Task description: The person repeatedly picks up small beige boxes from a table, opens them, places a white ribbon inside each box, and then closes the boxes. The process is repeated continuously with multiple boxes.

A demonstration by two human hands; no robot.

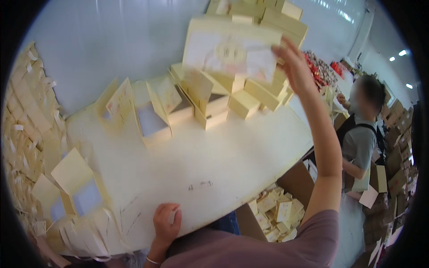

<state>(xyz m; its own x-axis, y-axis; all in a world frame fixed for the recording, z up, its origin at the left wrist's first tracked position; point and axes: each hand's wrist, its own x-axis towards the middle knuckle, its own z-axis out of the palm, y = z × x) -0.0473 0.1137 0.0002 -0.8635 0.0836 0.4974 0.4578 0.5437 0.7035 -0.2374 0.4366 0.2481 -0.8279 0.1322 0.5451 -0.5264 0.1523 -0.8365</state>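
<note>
My right hand is raised at the end of an outstretched arm, its fingers on the right edge of a flat cream gift box with a printed lid. Motion blurs the box, which is up in front of stacked boxes at the back of the white table. Close to the table's front edge, my left hand rests with loosely curled fingers and nothing visible in them. Beyond it, a row of cream boxes with raised lids stands on the table, among them an open box with a pale lining.
Cream bags with ribbons are piled at the left, beside more open boxes. A carton of small boxes stands below the table's right edge. Another person stands at the right. Part of someone's arm shows at lower left.
</note>
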